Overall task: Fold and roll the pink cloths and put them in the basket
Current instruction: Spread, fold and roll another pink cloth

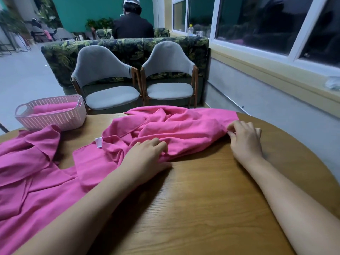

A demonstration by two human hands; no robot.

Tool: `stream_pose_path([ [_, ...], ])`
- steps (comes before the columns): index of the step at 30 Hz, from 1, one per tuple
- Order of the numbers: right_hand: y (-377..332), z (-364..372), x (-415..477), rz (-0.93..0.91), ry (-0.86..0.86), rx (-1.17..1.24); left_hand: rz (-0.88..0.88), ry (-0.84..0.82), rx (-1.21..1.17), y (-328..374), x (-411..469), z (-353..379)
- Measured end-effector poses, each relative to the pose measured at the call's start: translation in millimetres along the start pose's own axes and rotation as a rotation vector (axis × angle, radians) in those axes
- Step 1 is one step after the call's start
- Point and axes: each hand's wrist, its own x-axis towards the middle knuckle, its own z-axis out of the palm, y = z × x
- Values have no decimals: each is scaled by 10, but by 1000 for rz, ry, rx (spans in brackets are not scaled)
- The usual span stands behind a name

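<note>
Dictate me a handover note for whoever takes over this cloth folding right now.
Left hand grips the near edge of the crumpled pink fabric cloth on the round wooden table; right hand pinches its right corner.
Done: rolled pink cloths sit in the pink perforated plastic basket, far left.
To do: fold, roll and basket this cloth, then the other loose pink cloth lying at the left.

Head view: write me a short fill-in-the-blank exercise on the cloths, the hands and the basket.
1. The basket stands at the table's far ____ edge.
2. The cloths inside it are already ____.
3. The left hand grips the crumpled cloth's near edge; the right hand pinches its ____ end.
Missing: left; rolled; right.
</note>
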Motion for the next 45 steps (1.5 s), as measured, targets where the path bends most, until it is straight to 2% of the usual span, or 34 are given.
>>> stream_pose_path([
  [2,0,-38,-1,-9,-8,28,-20,31,-31,-25,23,-1],
  [6,37,-148,46,-80,-47,63,-186,112,-278,-168,-7,-194],
  [10,102,-384,250,-127,-17,104,-205,252,-354,-445,-24,-534],
  [12,165,-516,377,-126,34,92,-250,301,-342,-602,-5,-704],
  [15,295,-637,524,-66,84,46,-393,349,-186,-875,44,-781],
  [18,346,-601,516,-18,54,-25,-480,230,-37,-962,62,-691],
  [21,276,-495,396,-19,4,-66,-410,201,33,-859,73,-555],
  [29,-117,-295,-160,-218,-233,23,-139,338,170,-235,23,-298],
  [32,-230,-304,-381,-336,-229,27,-14,291,137,8,-62,-210],
  [34,-274,-260,-444,-349,-247,-19,37,230,110,89,-109,-123],
  [40,-329,-46,-324,-250,-245,-127,33,131,131,159,-124,114],
  [45,-432,-189,-334,-332,-253,-97,-24,178,206,-82,-53,115],
])
